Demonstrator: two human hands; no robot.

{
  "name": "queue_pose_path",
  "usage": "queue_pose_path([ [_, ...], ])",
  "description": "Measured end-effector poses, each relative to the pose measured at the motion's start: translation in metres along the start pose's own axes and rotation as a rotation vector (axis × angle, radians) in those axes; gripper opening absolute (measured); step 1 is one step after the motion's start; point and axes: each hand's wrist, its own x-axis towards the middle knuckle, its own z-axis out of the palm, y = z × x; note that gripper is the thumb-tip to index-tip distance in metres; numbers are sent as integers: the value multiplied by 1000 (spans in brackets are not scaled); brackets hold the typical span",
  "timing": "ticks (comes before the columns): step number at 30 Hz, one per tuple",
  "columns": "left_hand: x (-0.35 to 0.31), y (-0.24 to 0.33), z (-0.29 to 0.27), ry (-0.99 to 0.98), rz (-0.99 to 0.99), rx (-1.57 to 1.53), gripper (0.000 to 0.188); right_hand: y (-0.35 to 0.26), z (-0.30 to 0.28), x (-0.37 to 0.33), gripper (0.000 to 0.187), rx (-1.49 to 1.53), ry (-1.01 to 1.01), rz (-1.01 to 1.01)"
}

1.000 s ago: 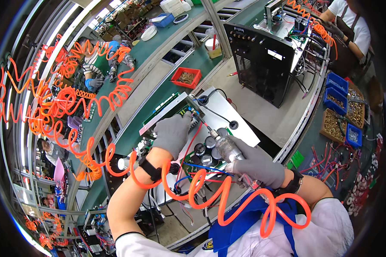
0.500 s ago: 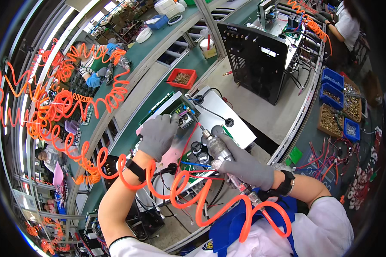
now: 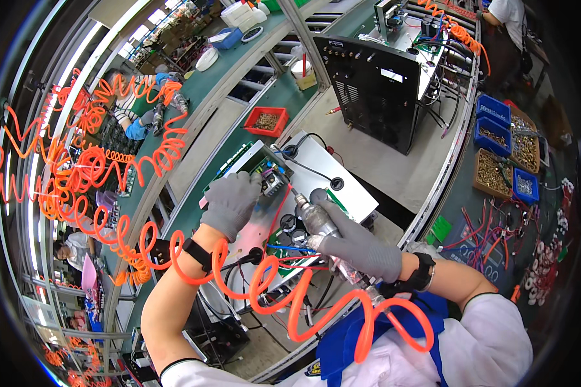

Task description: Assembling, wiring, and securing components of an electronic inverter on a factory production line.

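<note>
My right hand point(image 3: 361, 248), in a grey glove, is wrapped round an air screwdriver point(image 3: 319, 219) with an orange coiled hose point(image 3: 297, 322). Its bit points at the near right side of a circuit board point(image 3: 258, 161) with heat sinks and small parts; whether it touches a screw is too small to tell. On the other side of that board, my gloved left hand point(image 3: 231, 200) has its fingers curled over the edge, the fingertips partly hidden. Board and hands are over an opened white metal chassis point(image 3: 345, 203) holding black capacitors point(image 3: 294, 226), red and blue wires and black cables.
A red bin of screws point(image 3: 265, 121) stands beyond the chassis. Another unit with a black panel point(image 3: 368, 90) sits farther along the line. To the right are blue bins point(image 3: 494, 135), a tray of brass fittings point(image 3: 494, 173) and loose wires point(image 3: 481, 238). Orange hoses hang at left.
The whole view has shifted slightly. The screwdriver's tip has come a little closer to the board, while my left hand keeps its place on it. A person at the far upper right has moved.
</note>
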Motion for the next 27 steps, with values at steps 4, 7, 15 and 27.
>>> queue_pose_path([
  [4, -3, 0, 1, 47, 3, 0, 43, 4, 2, 4, 91, -27, 27, -53],
  [7, -5, -1, 5, 110, 11, -2, 36, 5, 3, 5, 88, -45, 23, -60],
  [15, -15, -3, 14, 440, -192, -230, 17, -6, 2, -14, 91, 103, -44, 23],
  [27, 6, -10, -4, 336, -518, -424, 52, -14, -31, -71, 92, 241, -35, 135],
])
